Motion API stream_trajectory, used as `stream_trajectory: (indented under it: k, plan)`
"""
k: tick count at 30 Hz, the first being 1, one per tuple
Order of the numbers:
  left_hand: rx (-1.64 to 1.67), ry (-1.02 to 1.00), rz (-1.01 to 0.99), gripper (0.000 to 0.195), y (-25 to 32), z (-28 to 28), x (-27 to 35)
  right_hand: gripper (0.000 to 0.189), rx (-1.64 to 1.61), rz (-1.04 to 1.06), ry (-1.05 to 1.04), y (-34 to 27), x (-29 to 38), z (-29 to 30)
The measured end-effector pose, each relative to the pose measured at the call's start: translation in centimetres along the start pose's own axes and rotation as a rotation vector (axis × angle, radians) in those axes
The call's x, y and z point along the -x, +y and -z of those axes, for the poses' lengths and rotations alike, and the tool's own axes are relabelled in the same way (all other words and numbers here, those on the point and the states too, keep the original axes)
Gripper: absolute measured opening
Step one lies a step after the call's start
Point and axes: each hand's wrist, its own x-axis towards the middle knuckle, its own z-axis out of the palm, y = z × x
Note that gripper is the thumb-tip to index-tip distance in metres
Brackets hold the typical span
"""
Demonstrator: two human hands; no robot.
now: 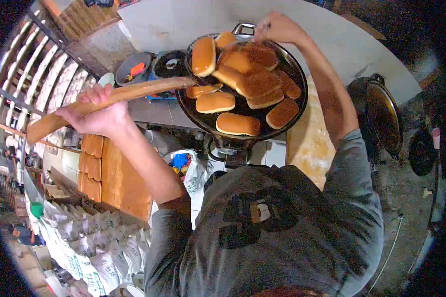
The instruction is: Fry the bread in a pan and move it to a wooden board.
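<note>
My left hand [100, 111] grips the long wooden handle [133, 92] of a wire skimmer, whose round mesh head reaches over the far left side of a wide dark pan [245, 112]. On the mesh rests a golden oblong bun [203, 55]. Several more buns lie in the pan, some pale golden like the near bun [238, 124], others toasted brown like the one at the right [282, 113]. Fingers bent downward, my right hand [277, 29] is over the far rim, beside a metal loop handle [243, 28]. Blur hides whether it holds anything.
Left of the pan are a blue portable stove [167, 68] and a grey basin [133, 70]. Brown bread [91, 167] lies on a wooden board [126, 178]. White printed sacks [111, 256] fill the lower left. A large pan [382, 117] stands at right.
</note>
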Motion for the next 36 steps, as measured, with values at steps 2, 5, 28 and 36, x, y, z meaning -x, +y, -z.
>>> stream_trajectory:
  k: [2,5,28,36]
  plan:
    - [-0.025,0.012,0.02,0.068,-0.8,0.1,-0.3,0.022,-0.073,0.092,0.028,2.3,0.2,-1.2]
    - [0.078,-0.149,0.047,0.067,0.2,-3.7,-2.5,0.026,-0.157,0.024,-0.037,3.1,-2.1,3.5]
    - [0.071,-0.076,0.038,0.065,1.8,-7.2,-3.5,0.023,-0.169,0.039,0.002,0.1,-0.8,9.8]
    - [-0.1,-0.125,-0.051,0.061,2.5,-8.2,-6.4,0.018,-0.11,-0.016,0.086,-3.3,-0.1,14.2]
